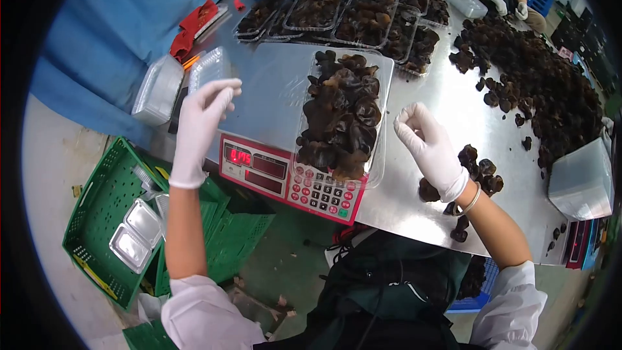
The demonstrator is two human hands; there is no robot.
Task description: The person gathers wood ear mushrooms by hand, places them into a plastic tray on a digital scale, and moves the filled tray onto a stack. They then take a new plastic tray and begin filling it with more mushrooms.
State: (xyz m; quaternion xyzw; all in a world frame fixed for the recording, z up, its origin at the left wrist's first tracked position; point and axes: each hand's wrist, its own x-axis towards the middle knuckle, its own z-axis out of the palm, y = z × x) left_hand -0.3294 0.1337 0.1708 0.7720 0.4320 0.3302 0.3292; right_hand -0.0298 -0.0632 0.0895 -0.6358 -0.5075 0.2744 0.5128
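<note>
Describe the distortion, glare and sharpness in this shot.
Head view: strong fisheye curves the steel table and blackens the corners; soft glare washes the steel; the scale's red display blooms, its digits hard to read; the left hand and right hand look fairly sharp, with no clear motion blur.

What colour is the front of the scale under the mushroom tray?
The scale has a red front, clearest in the head view.

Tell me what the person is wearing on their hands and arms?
The left hand and right hand wear thin white stretchy gloves. Both arms have white fabric sleeves pushed up to the elbows, and a thin pale band circles the right wrist.
</note>
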